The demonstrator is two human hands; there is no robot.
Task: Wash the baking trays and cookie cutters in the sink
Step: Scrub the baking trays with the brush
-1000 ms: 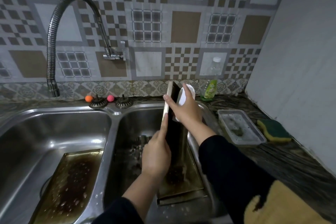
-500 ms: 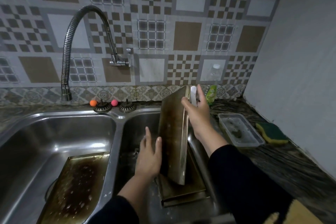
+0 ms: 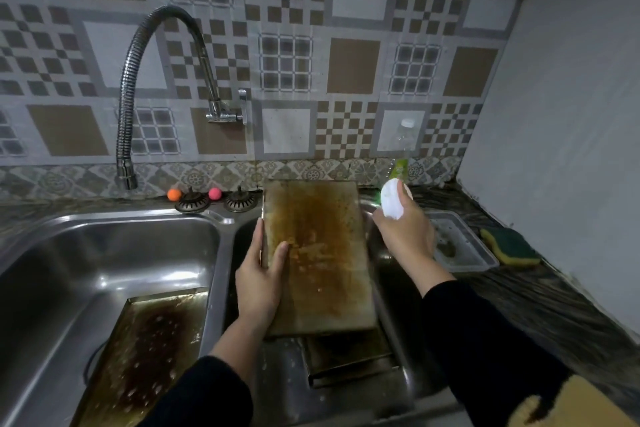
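A greasy, brown-stained baking tray (image 3: 322,253) stands tilted over the right basin, its flat face turned toward me. My left hand (image 3: 261,274) grips its left edge, thumb on the face. My right hand (image 3: 403,229) holds a white scrubbing pad (image 3: 393,199) just to the right of the tray's top corner, apart from it. A second tray (image 3: 346,357) lies in the right basin under the held one. A third dirty tray (image 3: 145,354) lies in the left basin (image 3: 86,253).
A flexible chrome faucet (image 3: 138,87) arches over the left basin. Two strainer plugs (image 3: 216,199) and small orange and pink balls sit on the back ledge. At the right stand a soap bottle (image 3: 401,149), a clear plastic container (image 3: 457,243) and a green-yellow sponge (image 3: 512,246).
The tray turned from edge-on to facing me. My left hand took hold of its left edge; my right hand let go of the tray's top and moved right with the white pad.
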